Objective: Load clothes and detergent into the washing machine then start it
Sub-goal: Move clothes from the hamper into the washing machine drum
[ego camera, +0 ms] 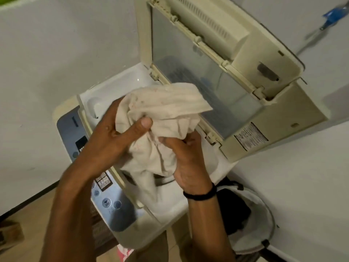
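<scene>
The lid of the washing machine stands folded up at its back, leaving the mouth open inside the white rim. Over that mouth a bunched cream cloth hangs lengthwise, tail pointing down, with the left hand and right hand each keeping a curled grip on its folds.

A single wide-angle camera, worn on the person's head, looks forward and steeply down onto the top-loading washing machine, with the frame rolled so that the machine runs diagonally from lower left to upper right. The view is close: the left hand, the right hand and the cloth they grip fill the centre, both forearms enter from the bottom edge, and the raised lid occupies the upper centre.
</scene>
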A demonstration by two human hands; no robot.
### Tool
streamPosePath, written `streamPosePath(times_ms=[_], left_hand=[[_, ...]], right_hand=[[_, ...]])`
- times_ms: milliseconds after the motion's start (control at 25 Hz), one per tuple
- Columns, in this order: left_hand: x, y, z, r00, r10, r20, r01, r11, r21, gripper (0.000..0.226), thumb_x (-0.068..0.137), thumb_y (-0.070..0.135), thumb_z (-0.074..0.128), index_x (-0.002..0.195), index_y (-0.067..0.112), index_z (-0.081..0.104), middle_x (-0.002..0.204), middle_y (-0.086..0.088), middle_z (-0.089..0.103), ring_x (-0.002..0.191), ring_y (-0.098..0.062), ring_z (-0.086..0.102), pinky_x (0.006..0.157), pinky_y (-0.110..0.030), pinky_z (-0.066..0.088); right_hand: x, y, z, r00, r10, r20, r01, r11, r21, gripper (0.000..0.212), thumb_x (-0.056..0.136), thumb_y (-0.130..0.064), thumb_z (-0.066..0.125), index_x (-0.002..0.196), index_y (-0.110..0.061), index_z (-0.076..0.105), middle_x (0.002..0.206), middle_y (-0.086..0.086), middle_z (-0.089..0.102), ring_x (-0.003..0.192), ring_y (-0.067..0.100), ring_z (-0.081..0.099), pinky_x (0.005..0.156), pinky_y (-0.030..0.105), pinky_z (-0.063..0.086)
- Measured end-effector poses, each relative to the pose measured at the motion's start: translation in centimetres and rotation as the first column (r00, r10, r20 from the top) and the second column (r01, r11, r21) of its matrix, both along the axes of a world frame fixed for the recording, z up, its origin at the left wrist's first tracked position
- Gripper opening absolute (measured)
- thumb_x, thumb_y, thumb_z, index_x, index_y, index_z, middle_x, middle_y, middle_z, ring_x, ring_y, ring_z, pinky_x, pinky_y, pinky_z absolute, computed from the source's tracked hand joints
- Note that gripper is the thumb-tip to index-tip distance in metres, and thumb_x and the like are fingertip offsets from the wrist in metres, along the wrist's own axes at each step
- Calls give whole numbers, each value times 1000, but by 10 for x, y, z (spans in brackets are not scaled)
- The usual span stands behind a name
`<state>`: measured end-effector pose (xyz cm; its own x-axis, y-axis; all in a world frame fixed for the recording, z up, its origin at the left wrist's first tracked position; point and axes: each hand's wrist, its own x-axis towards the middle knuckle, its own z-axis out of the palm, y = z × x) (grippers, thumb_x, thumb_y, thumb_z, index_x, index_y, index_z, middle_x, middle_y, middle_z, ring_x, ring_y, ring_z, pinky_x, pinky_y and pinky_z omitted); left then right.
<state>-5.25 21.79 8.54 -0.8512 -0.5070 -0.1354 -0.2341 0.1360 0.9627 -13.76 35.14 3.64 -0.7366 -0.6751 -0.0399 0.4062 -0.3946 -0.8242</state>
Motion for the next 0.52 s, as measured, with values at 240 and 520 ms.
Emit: streamPosePath(times_ms=[240,520], left_hand=[[11,-29,-104,802,147,579,196,851,-488,72,86,54,64,144,20,39,135,-14,57,123,-35,53,100,-48,47],[-22,89,-133,926,85,369,54,935,-351,46,91,34,65,135,26,53,128,-1,58,110,-18,61,92,-38,53]], right_hand=[[-4,-18,-96,903,303,-303,159,421,893,48,90,-17,64,135,-9,52,133,11,61,127,27,54,98,24,41],[29,79,-114,910,-231,-344,414,562,716,17,97,-17,60,108,-17,73,100,-7,75,93,10,70,84,21,56]])
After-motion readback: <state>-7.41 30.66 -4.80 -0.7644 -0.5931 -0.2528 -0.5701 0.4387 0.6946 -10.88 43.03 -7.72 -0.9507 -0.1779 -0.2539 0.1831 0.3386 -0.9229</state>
